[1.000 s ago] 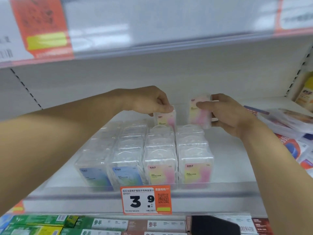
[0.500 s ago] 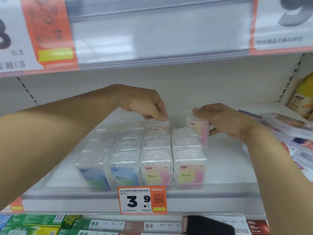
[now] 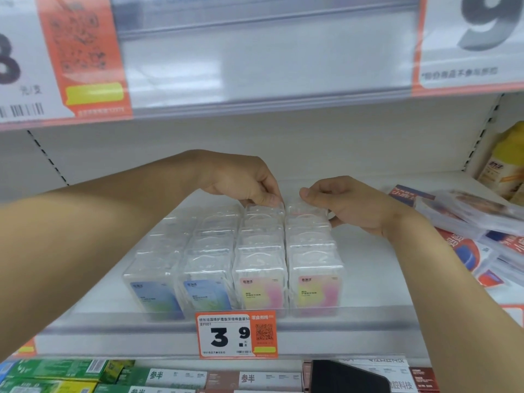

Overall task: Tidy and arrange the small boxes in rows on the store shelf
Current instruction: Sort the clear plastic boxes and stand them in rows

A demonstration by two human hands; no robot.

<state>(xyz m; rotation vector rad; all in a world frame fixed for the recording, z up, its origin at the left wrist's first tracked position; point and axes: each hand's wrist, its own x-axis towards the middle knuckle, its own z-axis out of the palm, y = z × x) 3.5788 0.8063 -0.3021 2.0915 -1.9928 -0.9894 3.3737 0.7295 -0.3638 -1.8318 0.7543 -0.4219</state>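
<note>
Two hands (image 3: pixel 249 184) (image 3: pixel 350 204) worked the back of the rows: my left pinched the rearmost box (image 3: pixel 265 209) of the third row, my right gripped the rearmost box (image 3: pixel 307 209) of the fourth. Four rows (image 3: pixel 235 259) filled the shelf (image 3: pixel 374 268) above the tag (image 3: pixel 236 334).

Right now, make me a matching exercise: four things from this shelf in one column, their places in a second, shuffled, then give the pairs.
Things
1. clear box with blue label
2. clear box with pink-yellow label
3. orange-and-white price tag
4. yellow bottle

Places
A. far right, at the back of the shelf
B. front of the rightmost row
C. on the shelf's front rail
D. front of the leftmost row

Pairs: 1-D, 2-B, 3-C, 4-A
</note>
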